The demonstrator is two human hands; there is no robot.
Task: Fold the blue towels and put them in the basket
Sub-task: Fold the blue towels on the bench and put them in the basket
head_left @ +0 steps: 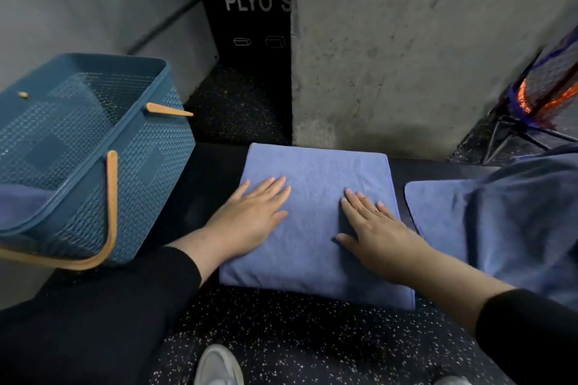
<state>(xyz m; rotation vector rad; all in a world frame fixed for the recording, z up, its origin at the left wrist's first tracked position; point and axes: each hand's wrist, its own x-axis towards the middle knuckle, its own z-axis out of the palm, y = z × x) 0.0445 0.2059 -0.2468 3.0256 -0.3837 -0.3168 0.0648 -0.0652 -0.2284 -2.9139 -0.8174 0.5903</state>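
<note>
both hands (250, 216) flat on folded towel (312, 259) beside basket (150, 166).

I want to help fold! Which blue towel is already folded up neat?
The folded towel in the middle, flat under both hands. The towels on the right lie loose and rumpled.

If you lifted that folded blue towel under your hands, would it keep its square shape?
Probably not by itself. The folded blue terry towel looks soft and thick, so lifted by one edge it would likely sag and unfold. Both hands, left and right, press flat on it; scooping underneath should hold it. It seems light and unlikely to slide.
</note>
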